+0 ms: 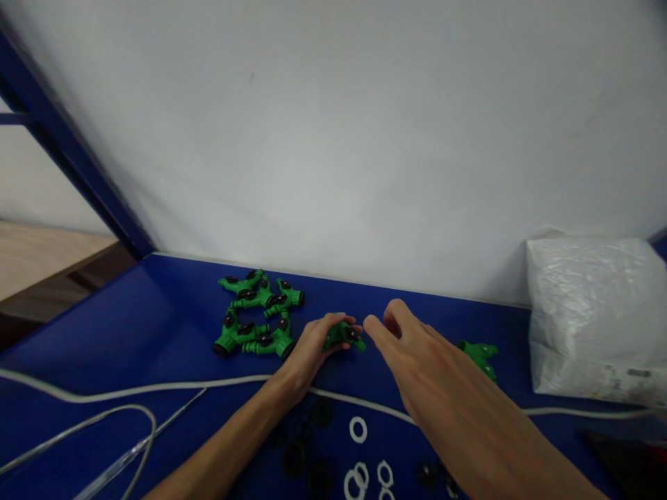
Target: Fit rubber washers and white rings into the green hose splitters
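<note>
My left hand (317, 342) is closed around a green Y-shaped hose splitter (338, 336) with a black valve lever. One end of the splitter points right, out past the fingertips. Just to its right hovers my right hand (409, 340), apart from it. The thumb and bent index finger of that hand have a gap between them, with nothing visible there; its other fingers are hidden. Left of my hands lie several similar green splitters (255, 298) with black levers and black collars. Green splitter bodies (479, 355) without visible black levers sit beyond my right forearm, partly covered by it.
White ring washers (358, 430) and dark rings (319, 479) lie near the front of the blue tabletop (177, 312). A white cable (208, 383) crosses it under my forearms. At right stands a plastic-wrapped white package (597, 316). A white wall (333, 139) rises behind.
</note>
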The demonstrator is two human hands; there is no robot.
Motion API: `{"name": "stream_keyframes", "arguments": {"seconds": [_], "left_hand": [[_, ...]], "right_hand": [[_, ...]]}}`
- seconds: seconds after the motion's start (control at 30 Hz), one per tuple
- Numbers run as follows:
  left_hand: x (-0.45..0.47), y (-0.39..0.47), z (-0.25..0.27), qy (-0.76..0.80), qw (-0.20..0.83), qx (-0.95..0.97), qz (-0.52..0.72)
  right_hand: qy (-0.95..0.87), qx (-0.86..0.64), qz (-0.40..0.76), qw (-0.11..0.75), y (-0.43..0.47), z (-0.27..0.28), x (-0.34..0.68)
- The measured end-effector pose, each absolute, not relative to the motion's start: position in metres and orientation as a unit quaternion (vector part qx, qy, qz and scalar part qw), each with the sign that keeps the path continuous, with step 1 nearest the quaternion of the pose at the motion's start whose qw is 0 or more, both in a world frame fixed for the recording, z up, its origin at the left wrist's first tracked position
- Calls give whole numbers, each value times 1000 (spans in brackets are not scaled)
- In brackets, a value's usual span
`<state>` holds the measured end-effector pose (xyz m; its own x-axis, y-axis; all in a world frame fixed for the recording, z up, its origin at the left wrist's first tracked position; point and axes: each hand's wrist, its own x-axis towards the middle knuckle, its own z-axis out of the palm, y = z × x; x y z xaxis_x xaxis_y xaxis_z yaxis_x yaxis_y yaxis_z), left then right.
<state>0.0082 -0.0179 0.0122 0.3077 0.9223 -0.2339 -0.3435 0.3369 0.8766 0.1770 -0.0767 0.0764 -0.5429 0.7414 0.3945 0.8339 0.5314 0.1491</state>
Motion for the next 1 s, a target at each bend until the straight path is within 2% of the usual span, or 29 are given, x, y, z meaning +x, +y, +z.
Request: {"name": "stream_keyframes", "arguments": {"seconds": [0.23,0.4,0.73,1.0], "left_hand": [[10,-17,9,388,733,348,438],[9,-21,17,393,721,363,440],[10,-19,12,394,724,354,440],[8,-22,16,392,715,379,437]], "right_hand": [[-845,-476,-210,121,-71,86,171],[-848,-476,-189,135,-76,84,173],[-851,-472,-205,107,-74,84,170],[-871,-452,-172,83,-82,99,163]]}}
